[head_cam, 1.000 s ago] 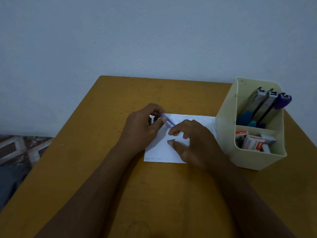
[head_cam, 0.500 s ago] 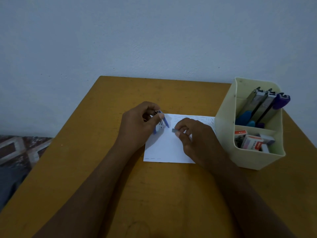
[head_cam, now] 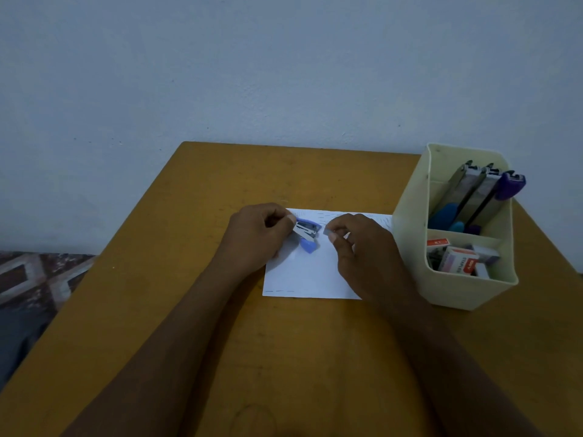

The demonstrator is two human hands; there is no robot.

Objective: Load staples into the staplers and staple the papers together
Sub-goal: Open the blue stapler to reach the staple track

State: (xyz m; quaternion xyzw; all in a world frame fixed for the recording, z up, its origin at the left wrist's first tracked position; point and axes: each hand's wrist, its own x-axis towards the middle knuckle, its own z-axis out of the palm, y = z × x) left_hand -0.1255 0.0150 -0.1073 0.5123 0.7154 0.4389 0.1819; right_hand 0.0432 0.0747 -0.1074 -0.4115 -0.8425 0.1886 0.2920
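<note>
The blue stapler [head_cam: 307,233] is over the paper [head_cam: 303,279]. The left hand [head_cam: 255,238] grips it with curled fingers, and its top seems swung open. I judge that loading is in progress: the right hand [head_cam: 362,253] pinches a small grey piece, probably a staple strip [head_cam: 326,231], just beside the open magazine. The paper looks not yet stapled. More staplers [head_cam: 473,190] and staple boxes [head_cam: 457,260] wait in the organizer [head_cam: 467,291] on the table [head_cam: 189,216].

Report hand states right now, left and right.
Left hand: gripping the blue stapler, which is hinged open.
Right hand: pinching a small grey piece, likely a staple strip.
</note>
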